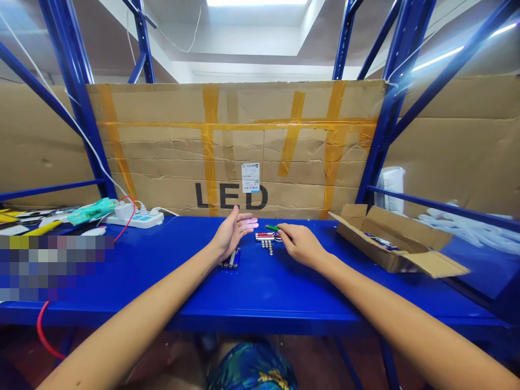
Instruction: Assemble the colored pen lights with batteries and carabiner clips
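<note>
My right hand (303,245) is closed at the fingertips around a slim green pen-like tube (273,228), whose far end points left. Just under it, red and silver pen-like tubes (265,236) lie side by side on the blue tabletop (268,292). Several small silver round pieces (267,245) are set out in short rows nearer to me. My left hand (232,234) is open, its fingers stretched to the right and nothing in it. Below that hand lie several silver, dark and blue tubes (232,260), partly hidden by it.
On the right stands an opened cardboard box (377,254) with pen-like pieces inside. A white power strip (136,218) with plugs and a red cable (129,219) lies at the left. A large taped carton (170,168) forms the back, between blue rack posts (377,135).
</note>
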The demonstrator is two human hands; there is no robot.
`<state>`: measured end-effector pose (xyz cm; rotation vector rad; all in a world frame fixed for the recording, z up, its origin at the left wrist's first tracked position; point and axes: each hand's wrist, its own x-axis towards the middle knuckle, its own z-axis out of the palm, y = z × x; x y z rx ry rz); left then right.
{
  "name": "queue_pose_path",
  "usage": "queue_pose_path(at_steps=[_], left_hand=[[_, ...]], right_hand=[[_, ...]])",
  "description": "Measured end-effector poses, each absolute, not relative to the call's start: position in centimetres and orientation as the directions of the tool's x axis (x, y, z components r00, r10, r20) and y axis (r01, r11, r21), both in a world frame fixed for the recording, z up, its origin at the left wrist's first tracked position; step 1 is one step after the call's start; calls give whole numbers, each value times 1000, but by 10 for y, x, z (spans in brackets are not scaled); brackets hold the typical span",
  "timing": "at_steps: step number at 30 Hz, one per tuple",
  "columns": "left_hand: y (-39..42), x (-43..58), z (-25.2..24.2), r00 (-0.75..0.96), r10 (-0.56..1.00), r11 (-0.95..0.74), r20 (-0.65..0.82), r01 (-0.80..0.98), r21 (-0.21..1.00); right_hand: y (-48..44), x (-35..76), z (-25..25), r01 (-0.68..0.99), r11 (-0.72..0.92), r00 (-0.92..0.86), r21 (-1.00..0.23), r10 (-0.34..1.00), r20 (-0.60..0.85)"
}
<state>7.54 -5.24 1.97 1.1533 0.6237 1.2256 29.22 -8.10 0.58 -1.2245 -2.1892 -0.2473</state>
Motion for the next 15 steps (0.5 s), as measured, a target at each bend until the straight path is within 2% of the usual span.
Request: queue_pose_path(at_steps=[8,15], left_hand=[[-52,75,20,276,943,-54,184,-418,907],[-54,77,22,257,948,-51,185,-454,890]], right_hand=[[-84,290,8,854,505,-351,-126,737,578],[-84,291,9,837,527,-350,-145,720,599]])
